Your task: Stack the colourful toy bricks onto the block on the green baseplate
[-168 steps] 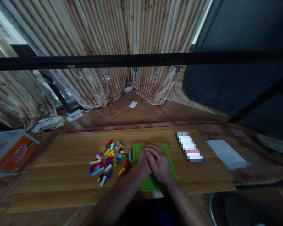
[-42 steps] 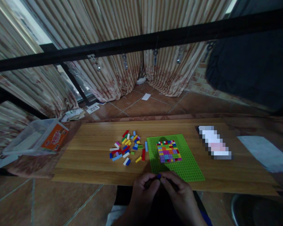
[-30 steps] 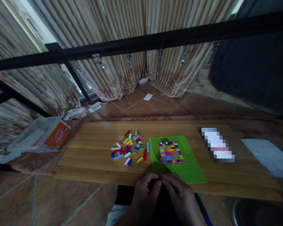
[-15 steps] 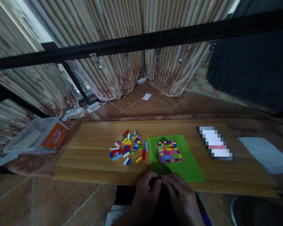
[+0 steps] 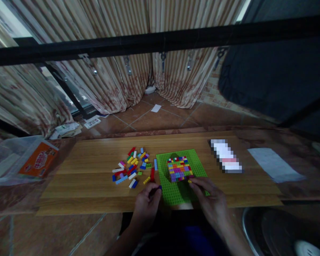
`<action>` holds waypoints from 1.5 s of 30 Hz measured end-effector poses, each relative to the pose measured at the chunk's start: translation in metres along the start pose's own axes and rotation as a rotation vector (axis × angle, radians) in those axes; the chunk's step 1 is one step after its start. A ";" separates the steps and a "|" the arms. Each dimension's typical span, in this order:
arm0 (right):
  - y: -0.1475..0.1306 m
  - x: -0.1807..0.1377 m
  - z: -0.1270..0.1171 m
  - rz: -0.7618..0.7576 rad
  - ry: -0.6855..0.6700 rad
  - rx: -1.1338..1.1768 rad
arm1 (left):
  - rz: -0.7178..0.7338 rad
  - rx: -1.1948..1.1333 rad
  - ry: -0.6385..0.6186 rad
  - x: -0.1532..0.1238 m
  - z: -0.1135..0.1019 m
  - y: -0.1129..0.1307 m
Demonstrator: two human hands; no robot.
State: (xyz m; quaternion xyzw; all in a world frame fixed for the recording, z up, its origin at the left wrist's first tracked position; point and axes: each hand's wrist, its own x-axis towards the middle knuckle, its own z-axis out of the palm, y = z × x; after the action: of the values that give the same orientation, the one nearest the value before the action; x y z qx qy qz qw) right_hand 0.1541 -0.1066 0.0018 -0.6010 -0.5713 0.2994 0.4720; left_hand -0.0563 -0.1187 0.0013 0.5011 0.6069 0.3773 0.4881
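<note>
My left hand (image 5: 148, 201) pinches a small dark blue brick (image 5: 160, 187) beside the left edge of the green baseplate (image 5: 173, 197). In the fingertips of my right hand (image 5: 209, 193) is a small yellow brick (image 5: 189, 181), close to the near right corner of a multicoloured brick block (image 5: 180, 169). That block stands on the baseplate. I cannot tell whether the yellow brick touches it. Left of the baseplate, several loose bricks (image 5: 132, 160) of many colours are scattered on the wooden table (image 5: 90, 170).
A pixelated flat object (image 5: 226, 156) lies right of the baseplate, with a white sheet (image 5: 276, 164) farther right. A clear plastic box (image 5: 5, 156) with an orange label stands off the table's left end. A round dark stool (image 5: 272, 231) is at the lower right.
My hands have moved apart: the right went forward to the block with the yellow brick, the left went left with the blue brick. The whole view has shifted somewhat.
</note>
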 end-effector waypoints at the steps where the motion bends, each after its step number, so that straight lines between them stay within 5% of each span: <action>1: 0.001 0.002 0.000 -0.005 0.006 -0.006 | 0.008 0.018 -0.002 0.001 -0.001 -0.002; 25: -0.014 0.018 0.003 -0.202 -0.011 -0.328 | 0.095 0.168 -0.001 0.003 -0.004 -0.009; 45: -0.019 0.014 0.013 -0.144 0.164 -0.431 | 0.084 0.209 -0.021 0.001 -0.005 -0.005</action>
State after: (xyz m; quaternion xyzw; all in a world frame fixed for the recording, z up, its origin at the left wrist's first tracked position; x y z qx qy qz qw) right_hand 0.1375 -0.0924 0.0165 -0.6680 -0.6232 0.0862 0.3976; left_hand -0.0628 -0.1188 -0.0020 0.5779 0.6165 0.3269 0.4233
